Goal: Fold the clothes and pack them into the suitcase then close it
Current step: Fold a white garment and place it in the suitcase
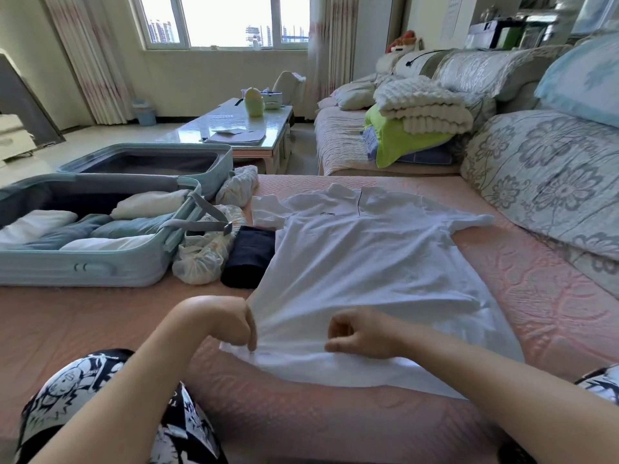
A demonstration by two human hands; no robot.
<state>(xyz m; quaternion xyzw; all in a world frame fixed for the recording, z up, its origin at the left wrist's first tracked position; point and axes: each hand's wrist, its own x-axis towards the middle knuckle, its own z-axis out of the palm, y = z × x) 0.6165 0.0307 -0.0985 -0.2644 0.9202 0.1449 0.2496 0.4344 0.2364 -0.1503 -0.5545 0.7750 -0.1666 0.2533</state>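
Polo shirt (361,249), white and short-sleeved, lies spread front up on the pink quilted cover (552,296) in the middle of the frame, its collar toward the top. The left hand (231,321) keeps a narrow grip, fingertips pinching the hem's left corner and raising it slightly. The right hand (360,334) has its grip curled on the middle of the hem, bunching the fabric. At centre left the light-blue suitcase (83,269) lies open, with folded clothes (134,226) in its near half. Between suitcase and shirt lie a plastic bag (201,259) and a folded dark garment (249,259).
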